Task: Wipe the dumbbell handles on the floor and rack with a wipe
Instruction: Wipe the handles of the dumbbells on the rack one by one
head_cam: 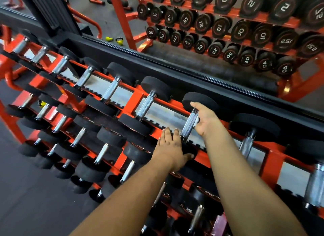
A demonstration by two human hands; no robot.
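R hand (pixel 204 120) wraps a white wipe (pixel 197 120) against the knurled metal handle (pixel 189 125) of a dumbbell on the top row of the orange rack (pixel 133 102); grip is curled round wipe + handle, thumb up by the far black weight head (pixel 199 102). L hand (pixel 172 148) lies flat, fingers straight and together, on that dumbbell's near head, thumb spread to the side. More dumbbells fill the rack's rows to the left and below. A mirror (pixel 210 34) behind the rack reflects numbered dumbbells. Dark floor (pixel 21 192) at lower left.
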